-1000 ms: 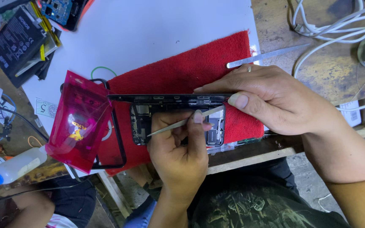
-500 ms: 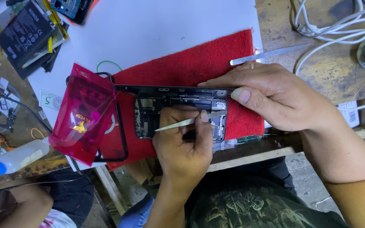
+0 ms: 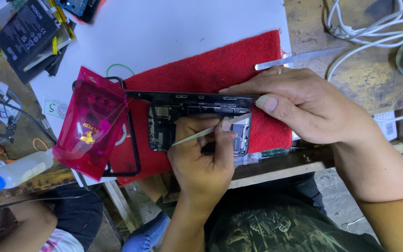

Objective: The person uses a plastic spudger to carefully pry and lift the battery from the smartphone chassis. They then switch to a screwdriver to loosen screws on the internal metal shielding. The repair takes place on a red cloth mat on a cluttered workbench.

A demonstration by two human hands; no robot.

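An opened black phone (image 3: 164,126) with bare circuitry lies tilted on its edge on a red cloth (image 3: 220,65). My right hand (image 3: 304,102) grips the phone's upper edge, thumb pressed along the frame. My left hand (image 3: 201,158) pinches a thin pale pointed tool (image 3: 192,136), whose tip rests on the phone's inner parts near the middle. A detached black frame (image 3: 134,154) lies just to the left of the phone.
A translucent pink bag (image 3: 92,121) overlaps the black frame. A metal strip (image 3: 299,58) lies beyond my right hand. White cables (image 3: 374,28) are at the back right, a black battery (image 3: 24,28) at the back left, a white bottle (image 3: 19,170) on the left. Another person's leg (image 3: 71,219) shows below.
My left hand shifted the pale tool slightly across the phone's inside. My right hand kept its grip on the phone's edge.
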